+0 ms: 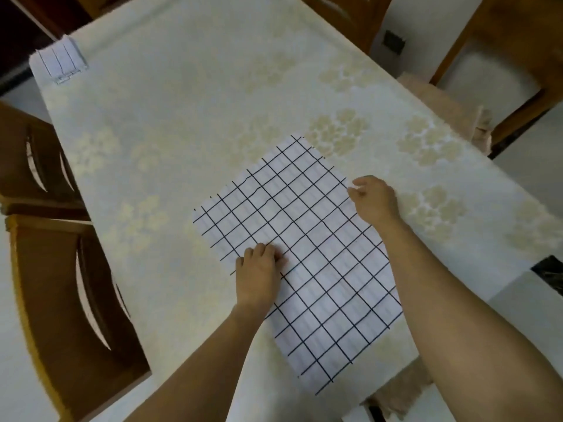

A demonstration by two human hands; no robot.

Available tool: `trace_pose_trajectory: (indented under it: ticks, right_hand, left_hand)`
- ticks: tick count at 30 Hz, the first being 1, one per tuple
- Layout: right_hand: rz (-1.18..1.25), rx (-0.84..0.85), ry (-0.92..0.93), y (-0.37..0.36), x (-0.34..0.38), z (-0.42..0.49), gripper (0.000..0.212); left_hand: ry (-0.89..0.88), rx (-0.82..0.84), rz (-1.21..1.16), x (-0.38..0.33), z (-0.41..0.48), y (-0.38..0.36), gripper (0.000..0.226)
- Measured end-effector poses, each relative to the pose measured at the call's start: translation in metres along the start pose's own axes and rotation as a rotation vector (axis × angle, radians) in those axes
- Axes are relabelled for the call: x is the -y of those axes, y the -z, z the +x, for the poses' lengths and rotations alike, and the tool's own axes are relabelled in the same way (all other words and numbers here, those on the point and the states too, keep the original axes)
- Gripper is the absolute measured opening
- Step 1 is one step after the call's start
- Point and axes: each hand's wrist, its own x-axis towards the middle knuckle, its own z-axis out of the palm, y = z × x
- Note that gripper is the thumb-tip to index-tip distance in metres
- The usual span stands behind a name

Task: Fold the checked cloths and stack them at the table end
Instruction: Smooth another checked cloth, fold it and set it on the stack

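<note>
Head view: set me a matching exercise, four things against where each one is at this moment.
Things:
1. spread checked cloth
2. folded checked cloths
3. left hand
4. right hand

Places:
a. at the spread cloth's right edge
b. flat on the table, near the person
c. at the table's far left corner
d. on the spread cloth's left edge

Pairs: 1-b; 2-c; 3-d; 4-a
</note>
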Motion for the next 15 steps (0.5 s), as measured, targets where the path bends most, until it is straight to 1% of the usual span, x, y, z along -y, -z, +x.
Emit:
trace_pose_trajectory:
  ticks: [1,3,5,7,9,11,13,15]
  right_hand:
    - [-0.015,0.021,-0.006,0.000,-0.001,0.002,0.035]
    - [-0.102,0.009,-0.016,0.000,-0.005,0.006,0.042]
    - [-0.155,0.033,-0.083,0.000,-0.006,0.008,0.045]
    - [-0.139,0.076,-0.148,0.000,-0.005,0.009,0.034]
    - [-0.105,0.080,-0.150,0.005,0.001,0.007,0.033]
    - [-0.005,0.068,-0.122,0.010,0.009,0.004,0.032]
    - [0.172,0.017,-0.101,0.014,0.014,0.003,0.033]
    - [0.356,-0.022,-0.097,0.022,0.022,-0.007,0.037]
  left_hand:
    - [-0.012,-0.002,0.015,0.000,0.000,-0.001,0.023]
    - [-0.024,0.000,0.019,0.001,0.001,0.000,0.024]
    - [-0.046,-0.016,0.004,0.002,0.001,0.003,0.022]
    - [-0.085,-0.052,-0.007,0.003,0.000,0.007,0.019]
    - [-0.093,-0.082,-0.036,0.001,-0.002,0.013,0.016]
    - [-0.097,-0.108,-0.061,0.001,-0.002,0.021,0.014]
    - [-0.129,-0.133,-0.064,0.001,-0.003,0.034,0.013]
    - [-0.178,-0.153,-0.070,0.003,-0.003,0.049,0.014]
